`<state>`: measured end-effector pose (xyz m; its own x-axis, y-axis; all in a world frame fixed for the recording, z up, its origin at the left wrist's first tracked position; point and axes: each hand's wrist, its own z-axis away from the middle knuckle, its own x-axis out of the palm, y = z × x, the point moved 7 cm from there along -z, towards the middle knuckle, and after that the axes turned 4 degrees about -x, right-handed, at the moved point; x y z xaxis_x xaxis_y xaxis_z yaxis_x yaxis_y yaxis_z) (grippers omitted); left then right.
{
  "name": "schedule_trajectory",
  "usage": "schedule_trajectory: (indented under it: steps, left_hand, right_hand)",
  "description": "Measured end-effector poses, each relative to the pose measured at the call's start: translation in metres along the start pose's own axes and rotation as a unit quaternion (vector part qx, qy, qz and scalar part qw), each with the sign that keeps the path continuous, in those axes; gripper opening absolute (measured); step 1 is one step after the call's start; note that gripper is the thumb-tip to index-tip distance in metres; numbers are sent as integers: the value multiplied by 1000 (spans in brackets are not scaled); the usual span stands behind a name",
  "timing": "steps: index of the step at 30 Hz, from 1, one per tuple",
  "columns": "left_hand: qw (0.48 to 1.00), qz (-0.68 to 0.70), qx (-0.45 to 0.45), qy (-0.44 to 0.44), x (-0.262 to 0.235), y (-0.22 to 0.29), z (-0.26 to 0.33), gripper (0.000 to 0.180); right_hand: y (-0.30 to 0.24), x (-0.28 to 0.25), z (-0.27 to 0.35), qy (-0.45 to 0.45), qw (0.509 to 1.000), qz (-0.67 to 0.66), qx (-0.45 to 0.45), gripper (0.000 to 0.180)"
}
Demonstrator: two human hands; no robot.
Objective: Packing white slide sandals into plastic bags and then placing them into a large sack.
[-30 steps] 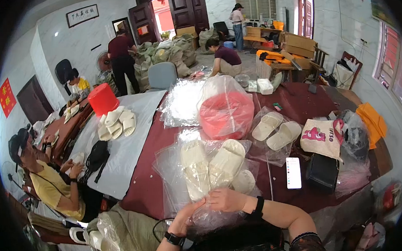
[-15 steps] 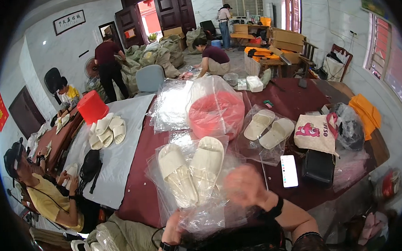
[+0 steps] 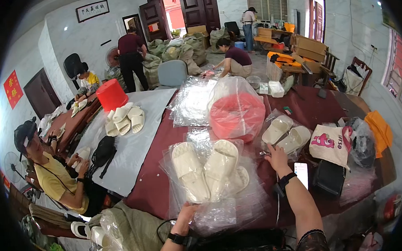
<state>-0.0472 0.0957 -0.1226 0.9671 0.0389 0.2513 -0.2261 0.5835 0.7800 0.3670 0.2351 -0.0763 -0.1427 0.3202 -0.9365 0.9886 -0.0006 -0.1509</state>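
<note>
A pair of cream slippers [image 3: 190, 171] lies in a clear plastic bag on a stack of clear plastic bags [image 3: 242, 212] in front of me. Part of another slipper shows beside the pair, at its right. My left hand [image 3: 187, 213] pinches the bag's near edge, below the slippers. At the right, my right hand [image 3: 277, 158] reaches over the table with its fingers stretched out and apart. Its fingertips are at the near edge of a second clear bag, which holds another pair of cream slippers [image 3: 293, 139].
Beyond the slippers stands a red tub [image 3: 238, 116] under clear plastic. A phone [image 3: 301, 174], black case [image 3: 329, 178] and cloth bag [image 3: 327, 141] lie right. Loose slippers [image 3: 124, 120] and a red bucket [image 3: 111, 94] are left, near a seated co-worker [image 3: 58, 178].
My right hand has moved from beside the front slippers to the right-hand bagged pair. My left hand stays at the bag's near edge. The whole view has shifted.
</note>
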Motion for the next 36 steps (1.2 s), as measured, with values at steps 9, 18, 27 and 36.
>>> schedule_trajectory:
  steps: [9, 18, 27, 36]
  left_hand:
    - [998, 25, 42, -40, -1, -4, -8, 40]
    - [997, -19, 55, -46, 1, 2, 0, 43]
    - [996, -30, 68, -56, 15, 16, 11, 37]
    - [989, -26, 115, -85, 17, 21, 48, 35]
  right_hand:
    - [81, 5, -18, 165, 900, -377, 143, 24]
    - [-15, -161, -33, 324, 745, -579, 66, 20]
    - [-188, -252, 14, 381, 781, -423, -256, 19]
    - [-297, -95, 103, -19, 796, -201, -571, 28]
